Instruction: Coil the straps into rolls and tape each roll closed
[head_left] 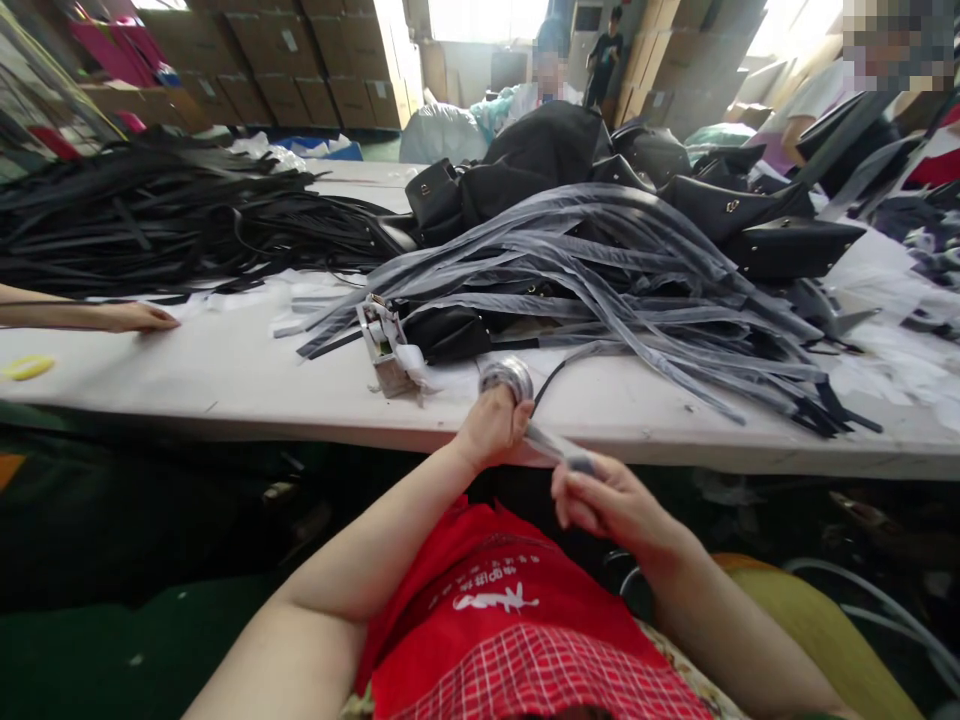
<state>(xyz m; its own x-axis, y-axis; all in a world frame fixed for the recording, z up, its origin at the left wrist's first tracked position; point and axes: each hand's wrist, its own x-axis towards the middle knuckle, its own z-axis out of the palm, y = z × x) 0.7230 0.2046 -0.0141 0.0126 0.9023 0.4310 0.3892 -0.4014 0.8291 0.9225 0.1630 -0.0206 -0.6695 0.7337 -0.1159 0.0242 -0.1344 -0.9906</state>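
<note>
My left hand [491, 428] is closed round a shiny coil [507, 373] of strap in clear plastic, just above the table's front edge. A greyish plastic-wrapped length [551, 443] runs from that hand to my right hand [611, 503], whose fingers pinch its end. Behind the coil a thin black strap [559, 372] curves back toward the heap. Long plastic-wrapped straps [600, 262] lie across the table beyond both hands. To the left of the coil stands a tape dispenser [388, 345] with a white roll.
Black bags [551, 150] with metal fittings are heaped behind the straps. Bare black straps [150, 215] pile up at the left. Another person's hand [139, 318] rests on the white table [225, 370], near a yellow object [28, 367]. Cartons [285, 65] stand behind, with other people farther back.
</note>
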